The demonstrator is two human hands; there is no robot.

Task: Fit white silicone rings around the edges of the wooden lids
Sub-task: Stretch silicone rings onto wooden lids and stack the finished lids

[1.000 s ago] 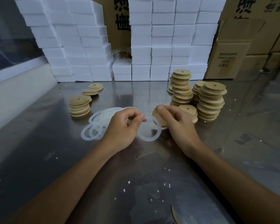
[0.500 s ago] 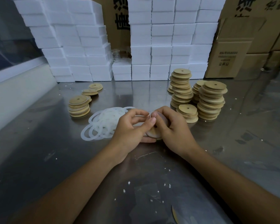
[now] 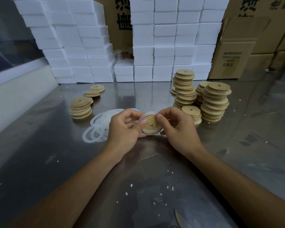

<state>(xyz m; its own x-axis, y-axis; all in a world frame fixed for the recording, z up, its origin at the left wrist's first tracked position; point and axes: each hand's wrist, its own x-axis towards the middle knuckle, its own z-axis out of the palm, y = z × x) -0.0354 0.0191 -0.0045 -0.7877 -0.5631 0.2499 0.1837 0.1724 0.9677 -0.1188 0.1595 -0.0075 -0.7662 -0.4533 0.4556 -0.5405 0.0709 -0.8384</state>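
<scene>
1. The wooden lid (image 3: 150, 124) is held upright just above the steel table (image 3: 155, 170), between both hands. A white silicone ring (image 3: 148, 114) sits around its rim; whether it is seated all the way round cannot be told, as the fingers cover both sides.
2. The left hand (image 3: 124, 129) pinches the lid's left edge with curled fingers and thumb. The right hand (image 3: 178, 127) grips the right edge likewise, its thumb on the ring at the top.
3. Risk: the stretched ring may roll or snap off the edge if either thumb lifts before the far side is seated.
4. Risk: a twisted band would leave an uneven fit.
5. Loose rings (image 3: 97, 129) lie just left of the hands; a dropped lid could scatter them.
6. The unfitted lid stacks (image 3: 215, 102) stand near the right hand and look uneven; a knock from that wrist could topple them.
</scene>
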